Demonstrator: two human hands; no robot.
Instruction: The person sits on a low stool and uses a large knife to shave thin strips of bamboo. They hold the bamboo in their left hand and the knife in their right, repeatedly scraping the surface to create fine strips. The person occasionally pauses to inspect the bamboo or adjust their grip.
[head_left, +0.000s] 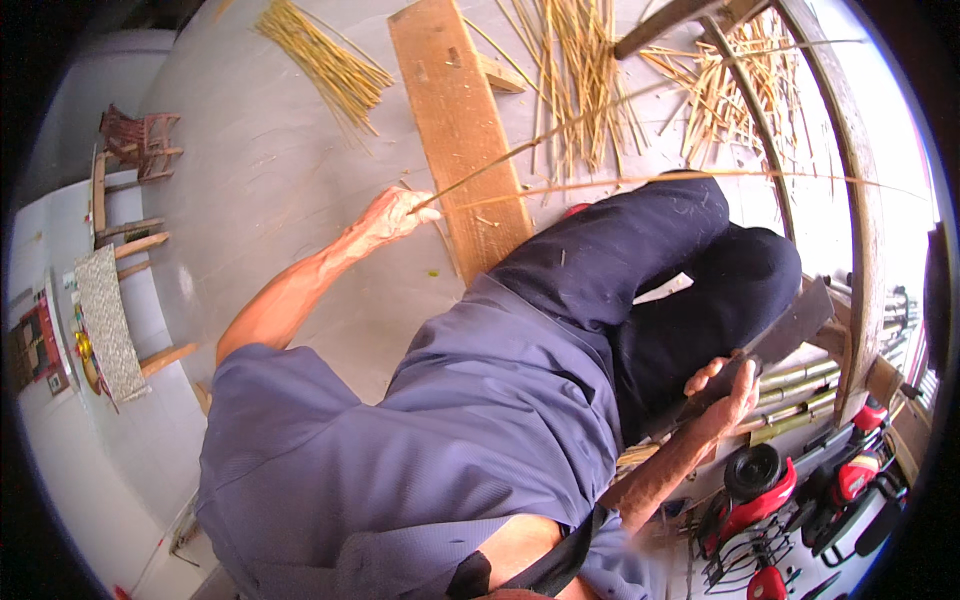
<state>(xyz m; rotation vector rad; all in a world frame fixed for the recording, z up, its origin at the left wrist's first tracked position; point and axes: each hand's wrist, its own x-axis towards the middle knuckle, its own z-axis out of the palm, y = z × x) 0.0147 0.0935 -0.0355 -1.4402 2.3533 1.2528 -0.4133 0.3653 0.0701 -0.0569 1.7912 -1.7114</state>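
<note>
My left hand (397, 211) is closed around the end of a thin, dark bamboo strip (555, 135), which slants off towards the upper right. A paler strip (645, 178) starts close to the same fingers and runs across my raised knee; whether the hand grips it too, I cannot tell. Low at the right, beside my thigh, my right hand (724, 390) grips the handle of a broad-bladed knife (793, 324). Its dark blade points up and away from me. Below the left hand's strip lies the wooden plank of a bench (461, 127).
Bamboo strips lie in a bundle (330, 67) and looser piles (577, 82) on the floor. A wooden frame (847, 172) rises at my right. Bamboo poles (795, 382) and a red wheeled machine (757, 491) are at lower right. A chair (139, 142) stands far left.
</note>
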